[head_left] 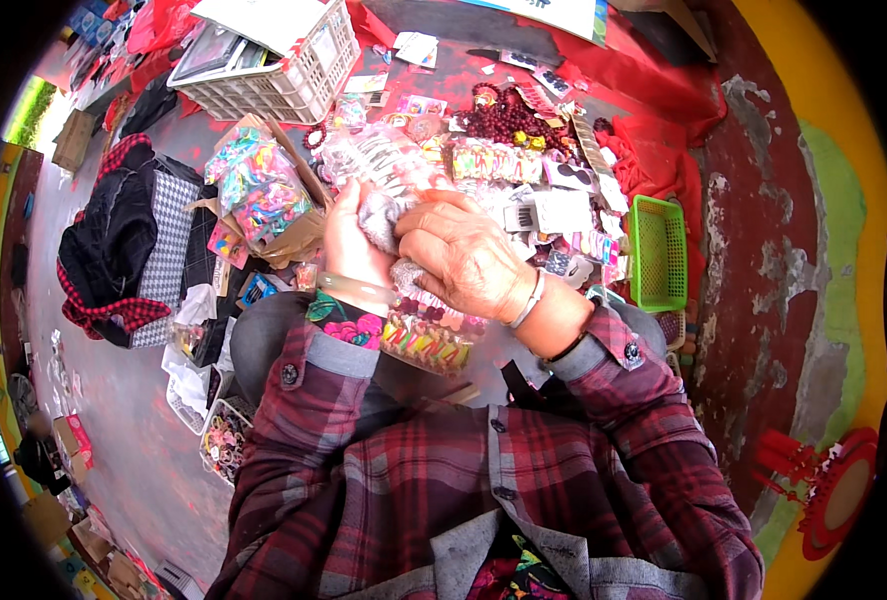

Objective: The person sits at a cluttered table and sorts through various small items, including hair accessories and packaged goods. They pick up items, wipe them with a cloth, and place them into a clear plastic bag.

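My left hand [356,245], with a pale bangle at its wrist, is closed around a grey fluffy piece [378,222] in front of my chest. My right hand [464,252] meets it from the right, its fingers curled over the same fluffy stuff. More grey fluff hangs below the right palm; whether it is one piece or two I cannot tell. Just beyond the hands lies a clear plastic bag [369,155] with small light items inside. Under my wrists is a clear pack of yellow, red and green pieces [426,340].
At the left stand an opened bag of colourful pieces [259,185] and a dark jacket [114,240]. A white crate [299,85] is at the back, with dark red beads [509,120] to its right. A green basket [658,255] sits by the peeling wall [764,260].
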Demonstrator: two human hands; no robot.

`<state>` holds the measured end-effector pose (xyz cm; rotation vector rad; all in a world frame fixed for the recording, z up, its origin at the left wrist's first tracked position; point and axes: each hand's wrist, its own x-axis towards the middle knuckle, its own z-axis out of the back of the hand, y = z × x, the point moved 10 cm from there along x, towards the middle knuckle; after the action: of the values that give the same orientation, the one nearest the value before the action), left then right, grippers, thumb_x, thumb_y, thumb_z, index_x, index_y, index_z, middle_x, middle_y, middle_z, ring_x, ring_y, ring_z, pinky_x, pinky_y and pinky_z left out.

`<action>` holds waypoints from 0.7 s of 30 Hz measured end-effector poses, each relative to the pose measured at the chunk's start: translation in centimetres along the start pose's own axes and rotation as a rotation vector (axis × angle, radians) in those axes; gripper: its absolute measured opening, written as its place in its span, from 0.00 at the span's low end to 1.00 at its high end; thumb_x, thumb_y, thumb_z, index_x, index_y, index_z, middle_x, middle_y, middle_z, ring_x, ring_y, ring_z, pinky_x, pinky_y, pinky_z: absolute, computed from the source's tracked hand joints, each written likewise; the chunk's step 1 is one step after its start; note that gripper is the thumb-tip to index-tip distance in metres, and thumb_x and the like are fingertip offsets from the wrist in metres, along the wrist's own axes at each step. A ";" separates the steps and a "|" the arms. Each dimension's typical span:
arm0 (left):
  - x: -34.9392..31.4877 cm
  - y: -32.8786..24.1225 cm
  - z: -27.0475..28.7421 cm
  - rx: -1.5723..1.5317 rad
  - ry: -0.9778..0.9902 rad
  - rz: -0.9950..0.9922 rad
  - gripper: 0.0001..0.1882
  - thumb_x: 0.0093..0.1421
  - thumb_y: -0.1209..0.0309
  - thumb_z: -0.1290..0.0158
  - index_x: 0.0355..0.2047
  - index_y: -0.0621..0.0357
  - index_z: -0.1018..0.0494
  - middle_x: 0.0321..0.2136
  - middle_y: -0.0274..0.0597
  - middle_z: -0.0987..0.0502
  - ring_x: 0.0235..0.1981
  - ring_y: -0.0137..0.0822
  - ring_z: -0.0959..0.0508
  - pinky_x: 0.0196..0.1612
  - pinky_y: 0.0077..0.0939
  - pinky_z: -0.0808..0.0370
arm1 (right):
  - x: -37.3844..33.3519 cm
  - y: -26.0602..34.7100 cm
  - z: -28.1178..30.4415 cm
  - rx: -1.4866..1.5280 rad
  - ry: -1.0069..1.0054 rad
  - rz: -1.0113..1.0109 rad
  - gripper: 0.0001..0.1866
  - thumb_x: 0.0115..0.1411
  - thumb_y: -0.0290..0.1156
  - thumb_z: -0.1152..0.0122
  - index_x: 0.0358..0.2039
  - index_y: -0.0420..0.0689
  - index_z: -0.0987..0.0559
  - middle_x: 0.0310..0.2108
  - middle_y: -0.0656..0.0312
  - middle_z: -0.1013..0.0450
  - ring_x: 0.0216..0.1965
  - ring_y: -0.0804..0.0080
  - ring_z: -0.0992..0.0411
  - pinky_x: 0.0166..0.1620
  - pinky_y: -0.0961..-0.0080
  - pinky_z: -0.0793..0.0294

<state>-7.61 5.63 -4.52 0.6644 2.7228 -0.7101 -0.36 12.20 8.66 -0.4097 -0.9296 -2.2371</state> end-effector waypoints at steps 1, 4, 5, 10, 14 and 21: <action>-0.1 0.0 0.8 0.048 -0.103 -0.033 0.11 0.63 0.63 0.57 0.35 0.57 0.31 0.32 0.40 0.25 0.35 0.37 0.25 0.43 0.35 0.28 | -0.1 -0.1 -0.1 -0.034 -0.021 -0.027 0.17 0.36 0.24 0.37 0.31 0.43 0.28 0.37 0.59 0.29 0.43 0.57 0.31 0.50 0.62 0.35; 0.6 0.3 2.5 0.095 -0.146 -0.055 0.14 0.64 0.61 0.60 0.38 0.58 0.31 0.35 0.42 0.25 0.38 0.39 0.25 0.46 0.36 0.29 | -0.6 -0.6 -0.1 -0.094 -0.078 -0.099 0.15 0.38 0.23 0.38 0.30 0.42 0.28 0.35 0.58 0.30 0.38 0.58 0.31 0.45 0.64 0.33; 0.4 0.0 2.7 0.146 -0.218 -0.094 0.15 0.64 0.61 0.60 0.38 0.59 0.31 0.36 0.42 0.25 0.38 0.39 0.25 0.47 0.37 0.30 | -0.7 -0.9 0.1 -0.091 -0.100 -0.119 0.14 0.39 0.23 0.39 0.30 0.42 0.28 0.34 0.58 0.29 0.38 0.57 0.31 0.44 0.64 0.33; 0.8 0.8 2.7 0.028 -0.188 -0.028 0.15 0.64 0.60 0.62 0.35 0.57 0.32 0.33 0.41 0.26 0.37 0.39 0.26 0.45 0.38 0.30 | -1.8 -3.3 1.0 0.160 -0.311 -0.218 0.09 0.49 0.28 0.43 0.31 0.42 0.28 0.26 0.52 0.32 0.30 0.51 0.32 0.37 0.61 0.33; 0.0 0.5 1.8 0.086 -0.191 -0.031 0.15 0.65 0.60 0.64 0.34 0.57 0.32 0.31 0.40 0.27 0.34 0.39 0.25 0.42 0.38 0.28 | -3.5 -6.6 0.3 0.636 -0.409 -0.528 0.06 0.60 0.30 0.50 0.33 0.41 0.28 0.25 0.60 0.29 0.26 0.71 0.30 0.30 0.74 0.31; 0.3 -0.6 1.2 0.146 -0.220 0.013 0.20 0.66 0.58 0.69 0.41 0.59 0.32 0.36 0.43 0.25 0.35 0.43 0.24 0.37 0.40 0.24 | -3.3 -7.4 6.1 1.041 -0.561 -0.377 0.14 0.64 0.35 0.55 0.45 0.42 0.29 0.36 0.62 0.28 0.34 0.79 0.29 0.37 0.82 0.29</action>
<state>-7.97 4.70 -5.40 0.5961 2.4821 -0.9272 -2.86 21.91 7.49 -0.3730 -2.4295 -1.5984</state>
